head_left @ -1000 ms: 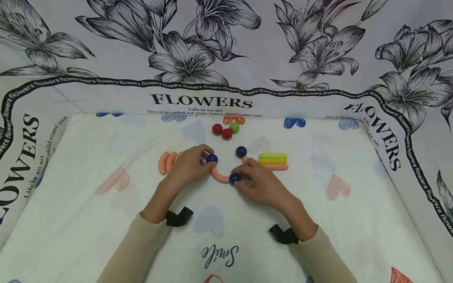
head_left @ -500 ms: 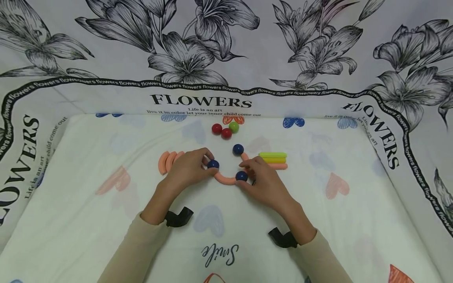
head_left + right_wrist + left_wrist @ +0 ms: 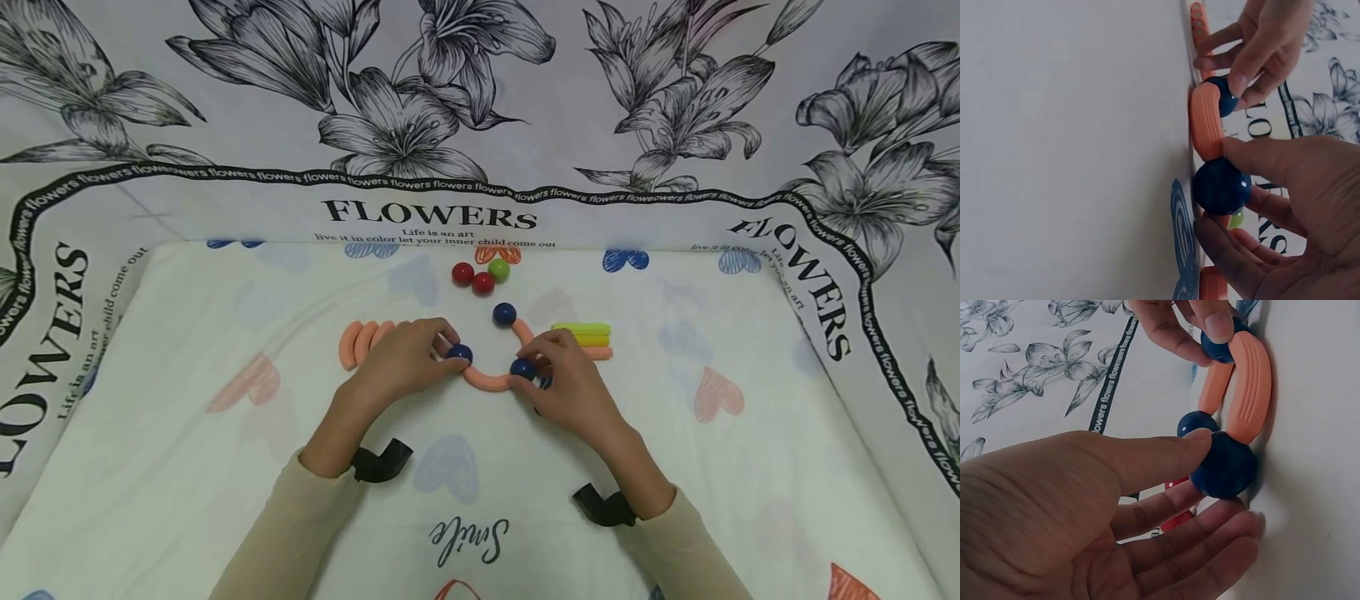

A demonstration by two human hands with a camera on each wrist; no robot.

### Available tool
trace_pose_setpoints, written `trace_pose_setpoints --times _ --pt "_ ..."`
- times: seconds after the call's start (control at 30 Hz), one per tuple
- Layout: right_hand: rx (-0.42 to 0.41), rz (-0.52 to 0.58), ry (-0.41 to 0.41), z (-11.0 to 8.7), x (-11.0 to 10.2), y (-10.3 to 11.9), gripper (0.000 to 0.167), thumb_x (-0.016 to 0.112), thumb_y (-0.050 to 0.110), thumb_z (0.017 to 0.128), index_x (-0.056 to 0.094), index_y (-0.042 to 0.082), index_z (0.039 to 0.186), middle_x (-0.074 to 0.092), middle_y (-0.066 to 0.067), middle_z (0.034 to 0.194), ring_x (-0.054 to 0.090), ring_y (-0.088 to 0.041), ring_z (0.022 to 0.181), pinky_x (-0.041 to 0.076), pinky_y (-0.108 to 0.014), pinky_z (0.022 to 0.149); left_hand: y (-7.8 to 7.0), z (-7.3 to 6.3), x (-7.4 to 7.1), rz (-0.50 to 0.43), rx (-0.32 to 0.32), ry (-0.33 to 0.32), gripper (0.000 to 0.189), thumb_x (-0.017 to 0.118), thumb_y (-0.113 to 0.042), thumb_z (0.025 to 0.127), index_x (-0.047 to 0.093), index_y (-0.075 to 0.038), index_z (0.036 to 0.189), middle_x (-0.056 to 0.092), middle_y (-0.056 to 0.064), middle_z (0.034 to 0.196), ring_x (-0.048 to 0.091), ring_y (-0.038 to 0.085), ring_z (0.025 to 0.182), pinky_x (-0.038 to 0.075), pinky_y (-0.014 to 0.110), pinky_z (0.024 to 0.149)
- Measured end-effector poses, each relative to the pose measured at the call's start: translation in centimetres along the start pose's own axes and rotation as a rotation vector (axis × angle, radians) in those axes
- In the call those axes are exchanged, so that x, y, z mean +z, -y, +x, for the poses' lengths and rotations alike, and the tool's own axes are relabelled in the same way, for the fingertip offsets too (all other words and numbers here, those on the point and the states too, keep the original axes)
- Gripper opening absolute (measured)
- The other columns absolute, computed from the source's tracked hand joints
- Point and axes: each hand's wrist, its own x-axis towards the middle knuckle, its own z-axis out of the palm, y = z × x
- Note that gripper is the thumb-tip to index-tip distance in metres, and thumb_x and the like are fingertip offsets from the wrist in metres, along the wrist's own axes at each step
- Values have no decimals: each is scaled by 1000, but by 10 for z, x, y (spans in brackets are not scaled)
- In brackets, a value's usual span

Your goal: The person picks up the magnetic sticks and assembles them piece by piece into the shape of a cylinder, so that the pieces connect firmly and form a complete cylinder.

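Between my hands lies an open ring of orange curved sticks and dark blue balls. My left hand [image 3: 401, 358] pinches the left blue ball [image 3: 1224, 465] between thumb and fingers. With thumb and fingertips, my right hand [image 3: 573, 383] grips another blue ball [image 3: 1222, 186] at the lower right. An orange curved stick [image 3: 486, 379] joins these two balls along the near side. A second curved stick [image 3: 522, 332] runs from the right ball up to a third blue ball [image 3: 504, 314]. The upper left side of the ring stands open.
Two red balls [image 3: 462, 273] and a green ball [image 3: 498, 270] sit beyond the ring. Several orange curved sticks [image 3: 350, 345] lie left of my left hand. Yellow-green, yellow and orange straight sticks [image 3: 592, 341] lie to the right. A printed white cloth [image 3: 480, 467] covers the table.
Both held balls have shifted right, with the curved stick between them. The left ball also came slightly nearer me, while the right one moved slightly away. The third ball moved a little left.
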Motion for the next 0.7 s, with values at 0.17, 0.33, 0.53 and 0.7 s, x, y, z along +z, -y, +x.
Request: trace_pose_setpoints --times 0.17,0.33,0.53,0.7 --pt "10 12 -11 2 0 -2 33 84 22 92 73 10 121 63 -10 138 74 -20 105 63 -37 95 6 1 -8 -16 -20 13 38 69 -40 102 73 -12 127 77 10 116 71 26 108 58 42 92" --pt "0 33 -10 4 -1 -4 33 82 20 94 73 9 124 66 -10 141 74 -20 108 63 -38 95 15 -1 -22 -22 -40 -51 38 63 -40 105 72 -14 130 77 10 120 71 29 115 57 47 96" --pt "2 62 -5 4 -2 -2 38 80 15 96 70 7 131 66 -10 145 75 -23 111 63 -40 96 20 -4 -31 -41 -27 -89 39 62 -39 106 70 -13 133 75 13 123 69 34 119 57 50 97" --pt "-4 71 1 4 -1 -2 43 76 12 97 65 5 139 65 -12 146 74 -24 116 62 -41 98 22 -6 -34 -109 -44 -74 37 59 -37 108 69 -12 133 74 15 122 75 30 99 60 38 80"
